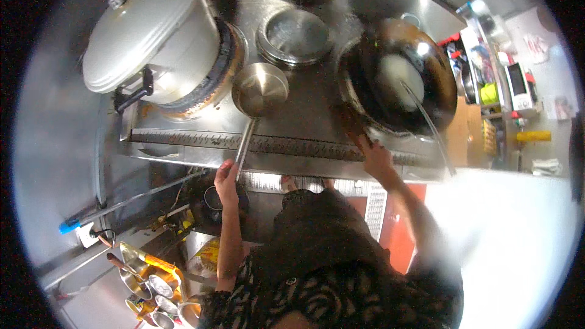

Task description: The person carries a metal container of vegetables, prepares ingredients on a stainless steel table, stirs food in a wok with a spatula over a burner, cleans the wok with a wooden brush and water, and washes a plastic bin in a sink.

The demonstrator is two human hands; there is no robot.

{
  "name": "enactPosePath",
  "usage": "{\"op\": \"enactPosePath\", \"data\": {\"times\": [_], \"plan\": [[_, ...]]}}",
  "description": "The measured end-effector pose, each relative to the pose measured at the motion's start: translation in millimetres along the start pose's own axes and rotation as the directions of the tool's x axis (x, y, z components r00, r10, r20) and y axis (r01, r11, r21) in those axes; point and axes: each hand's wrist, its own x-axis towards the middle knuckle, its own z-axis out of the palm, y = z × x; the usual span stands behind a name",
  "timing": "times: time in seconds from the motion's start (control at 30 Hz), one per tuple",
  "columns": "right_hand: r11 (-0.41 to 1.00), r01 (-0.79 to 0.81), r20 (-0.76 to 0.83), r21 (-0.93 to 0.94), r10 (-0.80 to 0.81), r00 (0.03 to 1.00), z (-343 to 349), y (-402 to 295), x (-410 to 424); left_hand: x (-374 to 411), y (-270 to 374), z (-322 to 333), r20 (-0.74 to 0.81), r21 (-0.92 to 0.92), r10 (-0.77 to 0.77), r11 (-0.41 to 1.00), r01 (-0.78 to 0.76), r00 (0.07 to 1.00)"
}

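My left hand (226, 177) grips the long handle of a metal ladle (260, 89), whose deep round bowl is over the steel stove top between a large pot and a wok. Closed around a dark brown handle (361, 140), my right hand (378, 161) is at the stove's front, close to the near rim of the dark wok (434, 100). The far end of that handle is blurred, and I cannot tell what it belongs to. Inside the wok is a whitish round patch (395, 71). A thin metal rod (427, 116) reaches from there over the near rim.
A big lidded aluminium pot (183, 68) stands on the left burner. Behind the ladle is a round metal basin (297, 36). A slotted drain channel (292, 147) runs along the front. Crowded shelves (489, 77) are at right; a container of utensils (155, 278) is lower left.
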Motion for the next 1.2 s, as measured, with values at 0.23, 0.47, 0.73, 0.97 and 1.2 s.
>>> {"op": "enactPosePath", "data": {"times": [0.23,0.47,0.73,0.97,1.2], "plan": [[0.997,0.081,-0.162,0.004,-0.079,0.984,39,177,-110,-22,-14,-11,-0.136,-0.055,0.205,0.975,-0.214,0.969],[0.929,0.291,-0.332,0.23,-0.206,0.921,20,129,-95,-68,20,56,-0.083,-0.087,0.399,0.91,-0.405,0.913],[0.793,0.439,-0.297,0.423,-0.336,0.894,44,182,-55,-177,56,311,0.664,0.096,-0.233,0.969,0.229,0.71],[0.757,0.022,0.01,0.654,-0.037,0.999,18,327,-132,-242,-47,432,0.808,0.198,-0.562,0.541,0.817,0.177],[0.623,-0.16,0.072,0.766,0.164,0.984,-57,397,-197,-259,-17,466,0.887,-0.083,-0.441,0.146,0.986,0.14]]}}
